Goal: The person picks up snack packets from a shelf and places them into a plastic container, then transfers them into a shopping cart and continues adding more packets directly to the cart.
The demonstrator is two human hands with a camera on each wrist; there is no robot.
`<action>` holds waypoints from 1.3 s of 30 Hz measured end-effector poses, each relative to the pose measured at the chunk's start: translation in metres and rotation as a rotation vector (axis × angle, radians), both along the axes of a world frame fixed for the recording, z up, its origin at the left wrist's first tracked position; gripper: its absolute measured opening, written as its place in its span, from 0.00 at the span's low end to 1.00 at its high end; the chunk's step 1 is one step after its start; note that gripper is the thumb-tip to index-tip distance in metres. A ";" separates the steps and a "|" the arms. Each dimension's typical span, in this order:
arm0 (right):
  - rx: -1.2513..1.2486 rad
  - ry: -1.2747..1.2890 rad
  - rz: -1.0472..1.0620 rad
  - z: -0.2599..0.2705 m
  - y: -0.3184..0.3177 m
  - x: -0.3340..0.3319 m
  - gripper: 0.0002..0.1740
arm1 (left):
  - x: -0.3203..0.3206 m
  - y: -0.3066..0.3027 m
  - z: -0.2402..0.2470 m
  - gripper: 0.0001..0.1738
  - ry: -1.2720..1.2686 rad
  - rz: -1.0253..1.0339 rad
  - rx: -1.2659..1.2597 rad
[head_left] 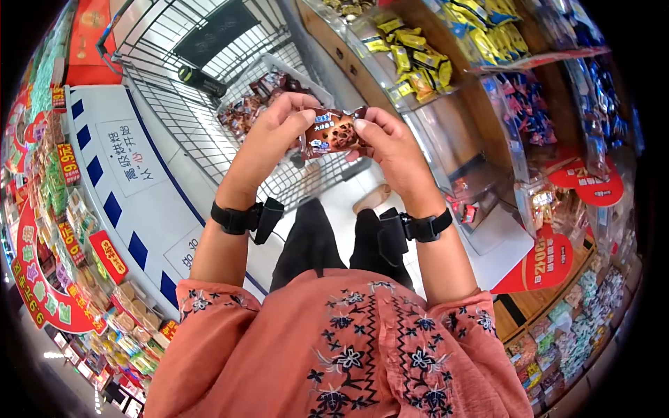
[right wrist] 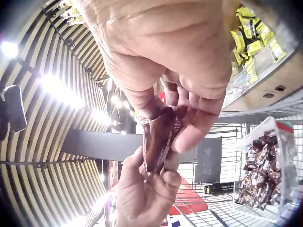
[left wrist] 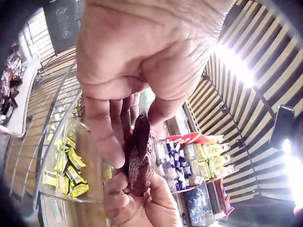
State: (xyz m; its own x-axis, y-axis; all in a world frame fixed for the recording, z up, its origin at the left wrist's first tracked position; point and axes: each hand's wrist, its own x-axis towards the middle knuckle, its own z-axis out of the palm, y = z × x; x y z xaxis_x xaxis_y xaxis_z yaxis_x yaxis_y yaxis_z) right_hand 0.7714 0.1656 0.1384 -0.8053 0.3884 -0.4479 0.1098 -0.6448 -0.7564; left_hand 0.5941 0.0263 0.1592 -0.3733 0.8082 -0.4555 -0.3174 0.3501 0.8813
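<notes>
A small brown wrapped packet (head_left: 333,131) with a cookie picture is stretched between both hands, its printed face up in the head view. The left hand (head_left: 274,132) pinches its left end between thumb and fingers. At the other end, the right hand (head_left: 390,148) pinches the corner with its thumb on top. Seen edge-on, the packet (left wrist: 138,158) looks puffed and closed in the left wrist view. In the right wrist view the packet (right wrist: 158,137) lies between the fingertips of both hands.
Beyond the hands stands a metal shopping cart (head_left: 150,59) with a white bin (right wrist: 279,137) of similar brown packets. Shelves with yellow packets (head_left: 418,59) line the right. A white display counter (head_left: 129,174) is at the left, and a foot (head_left: 371,198) shows below.
</notes>
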 end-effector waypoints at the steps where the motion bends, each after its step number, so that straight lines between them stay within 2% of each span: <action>1: 0.005 0.000 -0.011 0.000 0.005 0.012 0.15 | 0.011 0.005 0.000 0.18 0.013 -0.026 -0.003; 4: 0.005 -0.007 -0.058 0.002 0.019 0.043 0.13 | 0.050 0.024 0.010 0.21 -0.101 -0.018 0.008; 8: 0.012 0.003 -0.099 0.002 0.036 0.083 0.13 | 0.094 0.048 0.014 0.25 0.007 -0.121 0.048; 14: 0.005 0.022 -0.155 0.012 0.058 0.128 0.14 | 0.147 0.077 0.018 0.24 0.003 -0.064 0.091; 19: 0.007 0.068 -0.165 0.013 0.069 0.158 0.16 | 0.173 0.095 0.019 0.24 0.108 -0.094 0.072; 31: 0.059 0.073 -0.226 0.009 0.079 0.196 0.15 | 0.214 0.116 0.021 0.24 0.110 -0.145 0.072; 39: -0.010 -0.034 -0.278 -0.008 0.078 0.210 0.15 | 0.221 0.127 -0.014 0.23 0.073 -0.164 0.051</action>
